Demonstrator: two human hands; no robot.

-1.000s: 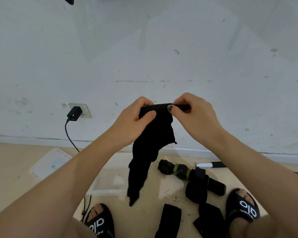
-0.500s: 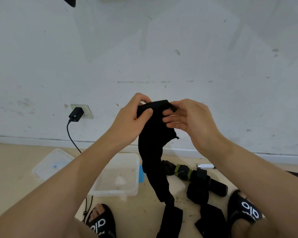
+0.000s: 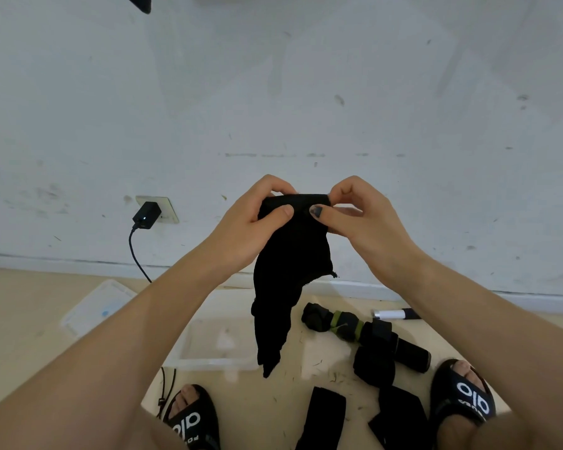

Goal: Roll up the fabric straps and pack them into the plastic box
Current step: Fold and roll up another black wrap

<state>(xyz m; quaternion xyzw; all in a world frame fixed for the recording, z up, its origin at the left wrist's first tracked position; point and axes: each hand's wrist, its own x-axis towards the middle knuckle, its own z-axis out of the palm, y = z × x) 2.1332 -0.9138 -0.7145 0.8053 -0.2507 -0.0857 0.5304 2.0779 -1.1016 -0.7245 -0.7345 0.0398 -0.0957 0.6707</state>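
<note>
Left hand (image 3: 247,228) and right hand (image 3: 355,219) both pinch the top edge of a limp black fabric strap (image 3: 290,271), held up in the air so it dangles over the clear plastic box (image 3: 215,362) on the floor.

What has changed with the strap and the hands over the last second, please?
The right hand, whose fingers lay flatter on the black strap half a second ago, now pinches its top edge again. The hanging tail has lifted clear of the floor straps. The left hand keeps its grip; the plastic box stays put.
</note>
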